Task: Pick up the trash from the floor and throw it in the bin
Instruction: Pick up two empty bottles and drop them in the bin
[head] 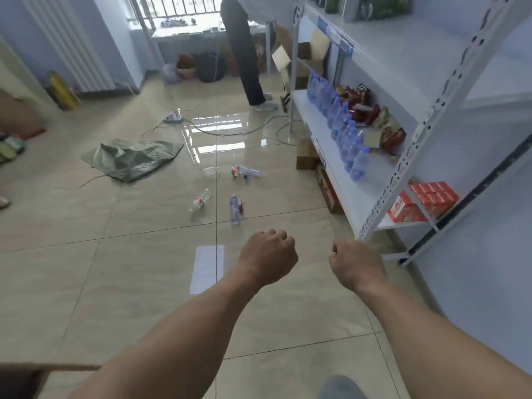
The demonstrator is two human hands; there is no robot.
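your left hand (pixel 269 256) and right hand (pixel 355 264) are both curled into loose fists with nothing in them, held out side by side over the tiled floor (pixel 100 283), apart from each other. the trash lies farther out on the floor, just beyond your hands: a blue-labelled plastic bottle (pixel 235 208) nearest, a clear bottle with a red label (pixel 200 200) just to its left, and farther still a crushed clear cup (pixel 209 171) and another clear bottle (pixel 248 171) beside it. a white sheet of paper (pixel 207 267) lies flat just left of your left hand. a crumpled green tarp (pixel 132 159) sits far left. on your right a white shelf (pixel 354 180) carries a row of full water bottles (pixel 342 131) and red boxes (pixel 423 201). another person (pixel 244 50) stands far back by the window.
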